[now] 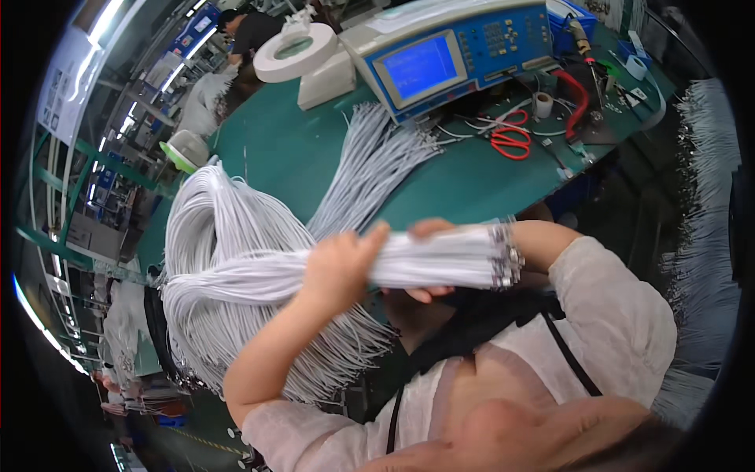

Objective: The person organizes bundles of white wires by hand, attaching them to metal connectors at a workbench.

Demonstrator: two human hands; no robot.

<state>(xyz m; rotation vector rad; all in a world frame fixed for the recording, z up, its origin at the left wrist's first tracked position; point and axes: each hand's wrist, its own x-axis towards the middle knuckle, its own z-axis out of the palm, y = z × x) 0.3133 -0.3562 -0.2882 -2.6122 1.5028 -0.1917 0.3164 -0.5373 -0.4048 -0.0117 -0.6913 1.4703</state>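
Observation:
A thick bundle of white cables (440,258) lies across in front of me, its metal-tipped ends pointing right. My left hand (342,270) is closed round the bundle, thumb on top. My right hand (431,228) grips the same bundle closer to the tips; its fingers show above and below, and the rest is hidden behind the cables. To the left the cables loop over in a large coil (197,228) at the table's edge and hang down in a fan. A second, flatter bunch of grey-white cables (366,165) lies on the green table (275,149) beyond my hands.
A blue tester with a lit screen (421,69) stands at the back. Beside it are a white magnifier lamp (295,53), red-handled scissors (511,135), a tape roll (543,104) and a thick red lead (578,102). More cables (708,220) hang at the right. Another person (250,35) is at the far left.

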